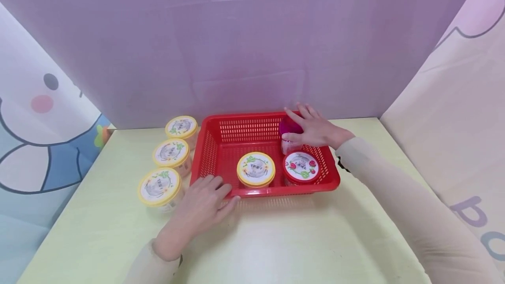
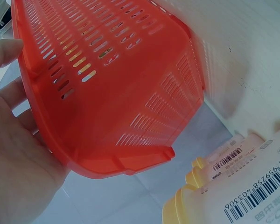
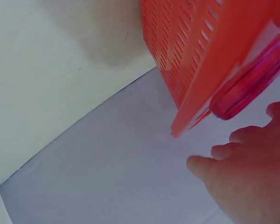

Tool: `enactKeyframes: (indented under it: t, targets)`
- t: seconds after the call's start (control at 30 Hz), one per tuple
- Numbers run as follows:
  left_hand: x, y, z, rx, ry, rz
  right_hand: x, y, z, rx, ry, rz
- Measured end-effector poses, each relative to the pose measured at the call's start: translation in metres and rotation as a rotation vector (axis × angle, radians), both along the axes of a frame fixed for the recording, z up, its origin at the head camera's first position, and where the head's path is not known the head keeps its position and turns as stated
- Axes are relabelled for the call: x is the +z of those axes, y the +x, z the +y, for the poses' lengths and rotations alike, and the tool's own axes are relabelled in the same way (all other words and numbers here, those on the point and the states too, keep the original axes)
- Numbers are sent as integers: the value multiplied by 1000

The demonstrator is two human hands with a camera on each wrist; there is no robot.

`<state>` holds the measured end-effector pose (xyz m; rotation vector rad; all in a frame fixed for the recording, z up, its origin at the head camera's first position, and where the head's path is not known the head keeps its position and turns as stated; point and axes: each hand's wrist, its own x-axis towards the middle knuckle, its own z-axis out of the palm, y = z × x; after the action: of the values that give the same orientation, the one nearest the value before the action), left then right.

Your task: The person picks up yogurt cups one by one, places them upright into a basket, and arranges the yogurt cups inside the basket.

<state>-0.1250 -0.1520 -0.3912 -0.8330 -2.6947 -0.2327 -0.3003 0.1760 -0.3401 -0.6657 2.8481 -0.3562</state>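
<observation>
A red plastic basket (image 1: 244, 154) with slotted walls stands on the table. At its front left corner, my left hand (image 1: 205, 200) grips the rim, fingers over the edge and thumb outside; the left wrist view shows the hand (image 2: 28, 140) around that rim. My right hand (image 1: 313, 129) spreads its fingers over a tub with a magenta lid (image 1: 289, 128) in the back right corner, partly hiding it. In the right wrist view these fingers stand apart beside the magenta lid (image 3: 252, 84). In front of that tub sit a red-lidded tub (image 1: 302, 168) and a yellow-lidded tub (image 1: 256, 169).
Left of the basket, three yellow-lidded tubs, the front one (image 1: 159, 187), the middle one (image 1: 171, 153) and the back one (image 1: 182, 127), form a row on the pale table (image 1: 276, 240). A purple cloth wall (image 1: 252, 47) rises behind, with printed cloth at both sides.
</observation>
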Motion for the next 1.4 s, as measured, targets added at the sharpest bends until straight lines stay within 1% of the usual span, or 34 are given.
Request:
enactKeyframes:
  t: [0.13,0.27,0.57,0.77,1.03,1.23,1.4]
  targets:
    - [0,0,0,0,2,-6,2,0,4,-14,-13,1]
    - [0,0,0,1,1,-2,5,4,6,-18,-19,4]
    - [2,0,1,-2,-1,-6,14,26,11,-5,-13,42]
    - [2,-1,0,-9,3,5,19,46,14,37,-6,71]
    - [3,0,-3,-17,3,10,23,74,12,86,-32,62]
    - [2,-1,-3,-26,8,21,18,100,12,104,-84,86]
    - [0,-1,-2,-27,12,17,11,123,14,118,-104,136]
